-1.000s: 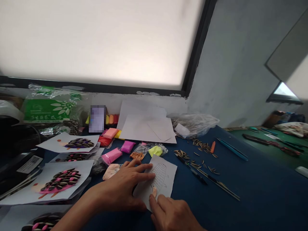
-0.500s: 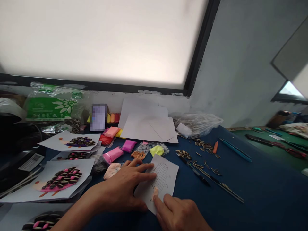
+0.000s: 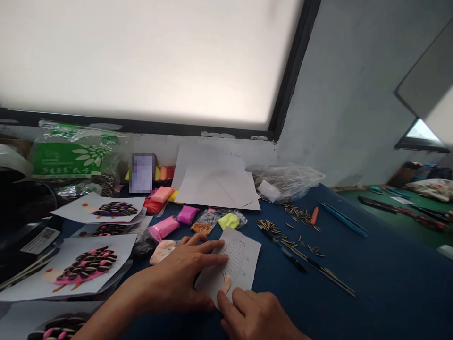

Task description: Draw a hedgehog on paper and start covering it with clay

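A small sheet of white paper [image 3: 247, 269] carries a pencil drawing of a rounded body filled with lines. At the drawing's lower end lies a small flat piece of peach modelling clay [image 3: 227, 282]. My left hand [image 3: 187, 267] rests on the sheet's left side with fingers spread, index and middle fingertips on the drawing. My right hand [image 3: 256, 311] is curled at the sheet's lower edge, a fingertip pressing the lower end of the clay. Its other fingers are bent underneath and partly hidden. Beyond my left hand sits an opened packet of peach clay [image 3: 162, 251].
Finished hedgehog pictures [image 3: 116, 264] of sunflower seeds and clay lie at left. Behind are pink clay packets [image 3: 163, 228], yellow clay [image 3: 229, 220] and stacked white paper [image 3: 215, 189]. Loose seeds [image 3: 299, 214], a black pen [image 3: 293, 259] and blue tweezers [image 3: 343, 219] lie to the right.
My right fingertip has slid slightly down and left along the peach clay, showing more of it. My left hand keeps its place on the paper. The whole view has shifted a little.
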Motion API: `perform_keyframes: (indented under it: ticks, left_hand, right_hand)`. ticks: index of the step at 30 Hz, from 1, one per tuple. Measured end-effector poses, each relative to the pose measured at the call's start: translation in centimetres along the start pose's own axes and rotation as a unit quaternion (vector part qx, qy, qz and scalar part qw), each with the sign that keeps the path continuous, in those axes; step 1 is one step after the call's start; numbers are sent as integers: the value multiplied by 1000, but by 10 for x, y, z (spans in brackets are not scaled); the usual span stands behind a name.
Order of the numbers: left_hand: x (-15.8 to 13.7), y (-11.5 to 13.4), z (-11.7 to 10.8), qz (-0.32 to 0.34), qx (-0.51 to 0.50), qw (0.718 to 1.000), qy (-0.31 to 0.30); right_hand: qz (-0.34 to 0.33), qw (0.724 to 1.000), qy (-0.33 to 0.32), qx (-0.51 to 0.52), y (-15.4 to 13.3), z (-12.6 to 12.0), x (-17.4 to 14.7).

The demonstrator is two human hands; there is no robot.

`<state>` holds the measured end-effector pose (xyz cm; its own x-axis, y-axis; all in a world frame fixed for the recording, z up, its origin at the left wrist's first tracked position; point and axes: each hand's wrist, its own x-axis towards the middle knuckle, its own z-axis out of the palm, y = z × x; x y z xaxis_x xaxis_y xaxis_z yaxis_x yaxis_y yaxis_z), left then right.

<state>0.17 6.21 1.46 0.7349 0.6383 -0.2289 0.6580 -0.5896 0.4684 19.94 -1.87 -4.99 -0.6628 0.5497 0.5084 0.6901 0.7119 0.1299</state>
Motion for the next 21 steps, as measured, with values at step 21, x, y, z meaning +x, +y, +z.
perform_keyframes:
  ticks: [21]
  left_hand:
    - [0,8,-3,-22,8,1000,-2]
  right_hand:
    - [11,999,-2,-51,9,-8,-5]
